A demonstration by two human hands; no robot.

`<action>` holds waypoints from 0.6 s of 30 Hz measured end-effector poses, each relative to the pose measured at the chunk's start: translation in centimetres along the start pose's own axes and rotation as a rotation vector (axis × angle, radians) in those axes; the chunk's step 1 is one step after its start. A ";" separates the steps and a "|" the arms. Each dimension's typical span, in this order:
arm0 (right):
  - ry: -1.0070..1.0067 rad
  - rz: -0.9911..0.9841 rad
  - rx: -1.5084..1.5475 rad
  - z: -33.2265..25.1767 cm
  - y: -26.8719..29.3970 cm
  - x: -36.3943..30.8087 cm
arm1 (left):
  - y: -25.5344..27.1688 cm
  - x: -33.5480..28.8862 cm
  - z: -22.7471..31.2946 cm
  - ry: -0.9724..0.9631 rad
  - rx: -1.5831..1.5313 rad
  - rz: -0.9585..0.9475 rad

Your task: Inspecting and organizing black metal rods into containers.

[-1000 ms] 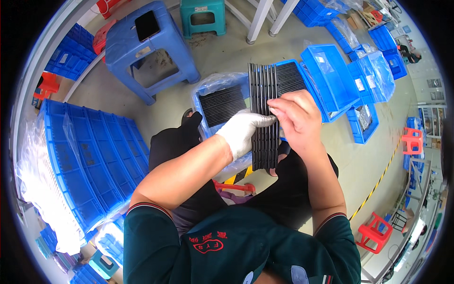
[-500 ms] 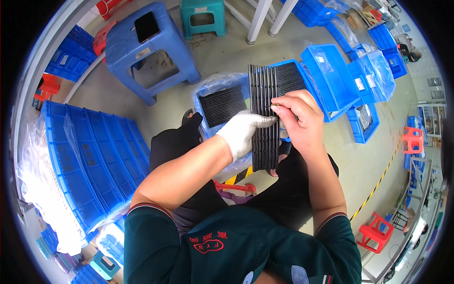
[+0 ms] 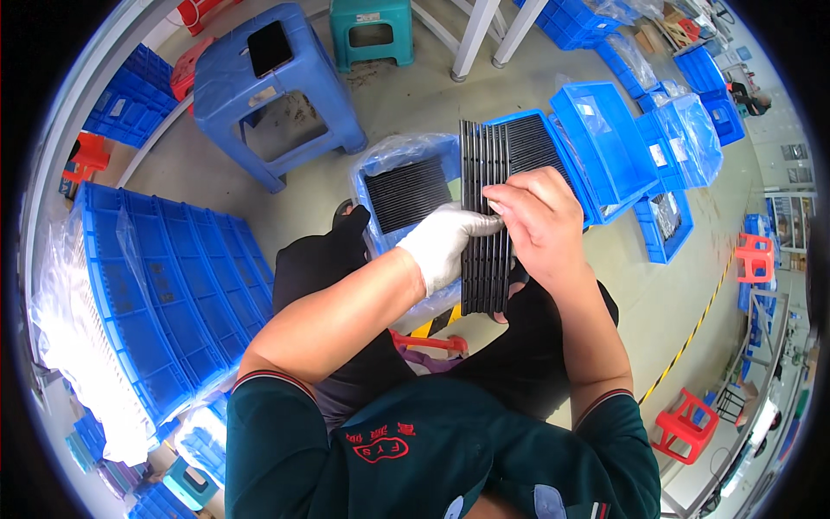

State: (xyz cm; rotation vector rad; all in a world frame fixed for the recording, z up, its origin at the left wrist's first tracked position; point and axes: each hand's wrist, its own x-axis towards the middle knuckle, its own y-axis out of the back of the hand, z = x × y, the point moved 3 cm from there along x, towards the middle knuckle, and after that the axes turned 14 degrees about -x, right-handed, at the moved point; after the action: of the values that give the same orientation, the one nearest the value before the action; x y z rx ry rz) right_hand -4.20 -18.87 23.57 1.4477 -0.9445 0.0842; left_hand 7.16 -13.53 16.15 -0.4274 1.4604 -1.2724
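A bundle of long thin black rods (image 3: 486, 277) stands lengthwise in front of me, side by side. My left hand (image 3: 443, 240), in a white glove, grips the bundle about its middle, thumb laid across the rods. My bare right hand (image 3: 543, 221) is at the bundle's right side, thumb and fingertips pinched together over the rods; whatever lies between them is too small to make out. Behind the bundle, a blue bin lined with clear plastic holds more black rods (image 3: 406, 195). Another blue bin at its right carries similar rods (image 3: 529, 143).
A blue stool (image 3: 285, 86) with a dark phone (image 3: 270, 48) stands at far left, beside a green stool (image 3: 370, 35). Stacked blue crates (image 3: 164, 285) rise at my left. More blue bins (image 3: 601, 138) lie at right. A red stool (image 3: 687, 426) stands at lower right.
My right hand's pinched fingertips have shifted slightly left across the rods. The bundle has moved a little to the right, still in my left hand.
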 end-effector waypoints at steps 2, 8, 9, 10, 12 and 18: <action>0.002 -0.012 -0.021 0.0 -0.2 -0.1 | 0.3 0.4 -0.1 -0.054 0.043 -0.014; -0.031 0.039 0.024 0.2 0.6 0.1 | -0.7 -0.6 0.2 0.055 -0.025 -0.066; -0.048 0.089 0.047 0.2 0.9 0.2 | -0.6 -0.4 0.1 0.055 -0.025 -0.066; -0.065 0.095 0.077 0.3 0.7 0.2 | -0.4 0.0 -0.1 0.021 -0.034 -0.045; -0.107 0.065 0.103 0.6 0.3 0.0 | -0.4 0.1 0.0 -0.010 -0.039 -0.024; -0.150 0.042 0.139 1.0 -0.2 -0.3 | -0.9 -0.5 0.0 0.065 -0.040 -0.125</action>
State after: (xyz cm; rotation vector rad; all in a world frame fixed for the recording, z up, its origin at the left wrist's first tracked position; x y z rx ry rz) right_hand -4.77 -19.58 23.12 1.5794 -1.1101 0.0742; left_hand 7.01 -13.44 17.11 -0.5148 1.5358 -1.3683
